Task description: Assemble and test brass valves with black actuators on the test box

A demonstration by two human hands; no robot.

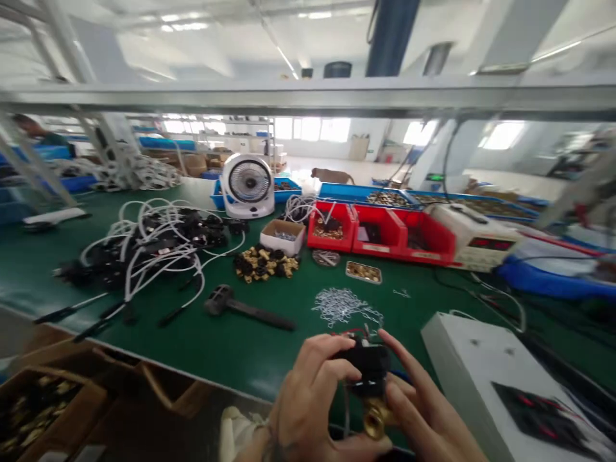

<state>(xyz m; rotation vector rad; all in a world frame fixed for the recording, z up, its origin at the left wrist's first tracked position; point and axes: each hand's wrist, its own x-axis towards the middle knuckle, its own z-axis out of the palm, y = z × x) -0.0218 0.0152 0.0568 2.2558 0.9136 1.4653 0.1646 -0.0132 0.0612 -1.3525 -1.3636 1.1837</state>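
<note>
Low in front of me, both hands hold a brass valve with a black housing (369, 369). Its brass body (374, 418) points down and towards me, with a round opening showing. My left hand (320, 398) grips the housing with its fingers on top and its thumb under the brass. From the other side, my right hand (421, 404) presses against it, index finger stretched up along its edge. Thin red and blue wires show near the housing. Just beyond lies a pile of small metal clips (341, 305). A black rubber mallet (248, 309) rests to the left.
Black parts with white cables (154, 244) are heaped at left. Brass fittings (264, 263), a small carton (283, 237), red bins (380, 231) and a white fan (249, 183) stand farther back. At right are a power supply (481, 237) and a white box with terminals (510, 391).
</note>
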